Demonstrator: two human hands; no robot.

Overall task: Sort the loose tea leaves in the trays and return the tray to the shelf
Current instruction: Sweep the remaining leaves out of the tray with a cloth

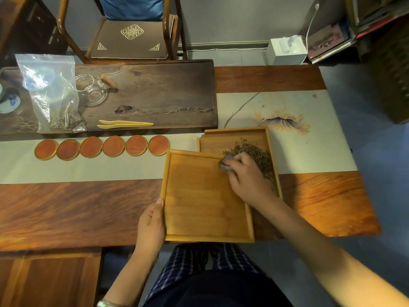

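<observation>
Two light wooden trays lie at the table's near edge. The near tray is bare and overlaps the far tray, its near side jutting past the table edge. Dark loose tea leaves are heaped on the right side of the far tray. My left hand grips the near tray's left rim, thumb on top. My right hand rests over the seam between the trays, fingers closed on a small grey object that is blurred; its tip touches the edge of the leaves.
A row of several round red coasters lies left of the trays. Behind them a dark tea board carries yellow tongs, a glass pitcher and a plastic bag with tea. A chair stands beyond the table.
</observation>
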